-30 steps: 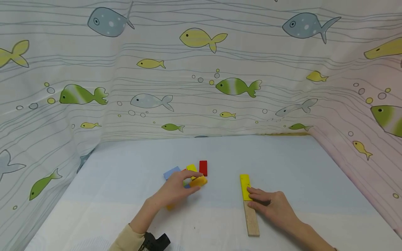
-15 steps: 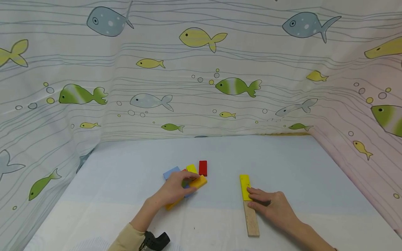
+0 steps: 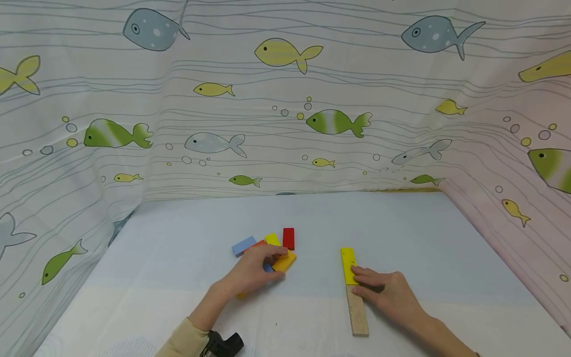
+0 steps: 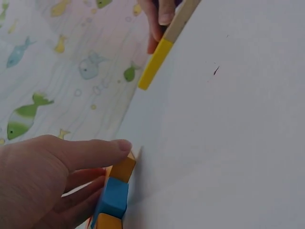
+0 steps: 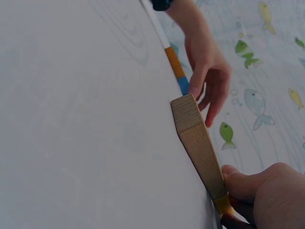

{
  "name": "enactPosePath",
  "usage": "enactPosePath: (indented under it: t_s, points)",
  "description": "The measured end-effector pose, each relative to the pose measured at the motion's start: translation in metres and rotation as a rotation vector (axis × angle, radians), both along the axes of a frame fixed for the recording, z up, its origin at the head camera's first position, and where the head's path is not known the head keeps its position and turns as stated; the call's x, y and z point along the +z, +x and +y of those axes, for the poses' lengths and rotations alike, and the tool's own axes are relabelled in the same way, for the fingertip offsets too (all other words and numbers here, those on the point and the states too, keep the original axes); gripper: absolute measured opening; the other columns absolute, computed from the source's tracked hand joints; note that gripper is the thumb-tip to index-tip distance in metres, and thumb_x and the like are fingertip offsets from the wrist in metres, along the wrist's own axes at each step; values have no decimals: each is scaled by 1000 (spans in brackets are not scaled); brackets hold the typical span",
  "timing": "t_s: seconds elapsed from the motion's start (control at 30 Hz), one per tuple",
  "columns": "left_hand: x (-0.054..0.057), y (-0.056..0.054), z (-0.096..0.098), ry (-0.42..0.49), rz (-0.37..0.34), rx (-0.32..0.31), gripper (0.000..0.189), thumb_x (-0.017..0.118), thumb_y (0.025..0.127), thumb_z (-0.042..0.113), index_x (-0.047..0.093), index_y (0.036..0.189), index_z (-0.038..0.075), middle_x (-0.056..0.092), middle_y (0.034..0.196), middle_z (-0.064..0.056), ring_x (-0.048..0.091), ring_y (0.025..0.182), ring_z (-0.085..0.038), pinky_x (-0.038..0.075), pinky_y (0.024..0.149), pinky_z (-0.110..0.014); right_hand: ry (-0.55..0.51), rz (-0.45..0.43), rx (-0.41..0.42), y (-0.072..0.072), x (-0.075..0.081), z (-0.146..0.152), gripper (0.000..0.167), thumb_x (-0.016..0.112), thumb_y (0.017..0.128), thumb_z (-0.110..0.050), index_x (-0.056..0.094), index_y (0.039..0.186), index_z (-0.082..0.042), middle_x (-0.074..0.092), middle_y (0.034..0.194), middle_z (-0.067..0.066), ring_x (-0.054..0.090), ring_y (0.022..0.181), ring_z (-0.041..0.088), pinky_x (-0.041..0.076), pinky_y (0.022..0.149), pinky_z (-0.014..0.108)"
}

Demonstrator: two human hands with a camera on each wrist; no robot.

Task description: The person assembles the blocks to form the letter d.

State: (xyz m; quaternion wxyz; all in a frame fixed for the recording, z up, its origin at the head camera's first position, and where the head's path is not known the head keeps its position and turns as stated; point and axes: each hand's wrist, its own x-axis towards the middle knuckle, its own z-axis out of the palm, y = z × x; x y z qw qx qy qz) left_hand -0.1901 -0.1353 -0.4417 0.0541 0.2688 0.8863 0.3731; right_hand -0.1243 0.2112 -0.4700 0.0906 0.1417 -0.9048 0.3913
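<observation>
A yellow block [image 3: 348, 265] and a plain wooden block [image 3: 358, 312] lie end to end on the white cloth. My right hand [image 3: 392, 295] rests at their join, fingertips on the yellow block and thumb on the wooden one. To the left, my left hand [image 3: 252, 267] holds an orange-yellow block [image 3: 286, 261] between thumb and fingers, at the near side of a group of coloured blocks. In the left wrist view, the thumb lies over an orange block [image 4: 123, 168], beside a blue block [image 4: 114, 196]. The hand hides part of the group.
Behind the left hand lie a light blue block [image 3: 244, 246], a yellow block [image 3: 272, 239] and a red block [image 3: 288, 239]. Another orange block [image 4: 108, 221] shows close to the left palm. A fish-printed curtain [image 3: 267, 99] encloses the back and sides of the table.
The left hand has shifted slightly, and the orange-yellow block in it has turned so that its broad face shows more. The right hand and its two blocks stay in place.
</observation>
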Motion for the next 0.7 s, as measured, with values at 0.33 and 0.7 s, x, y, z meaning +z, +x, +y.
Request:
enactPosePath:
  t_s: [0.33,0.7]
  points:
    - [-2,1,4,-10,-9,-28,52,83,83,20,65,132,17,67,127,7,63,97,-8,55,88,-25,13,41,15,-2,-4,2,34,83,79,-39,80,105,-18,73,115,-13,69,110,14,56,92,29]
    - [-1,5,7,-42,-41,-82,55,80,86,21,61,137,16,61,138,8,59,93,-9,54,81,-21,13,53,18,-1,-3,2,35,83,79,-38,80,106,-16,73,115,-13,69,109,15,56,92,31]
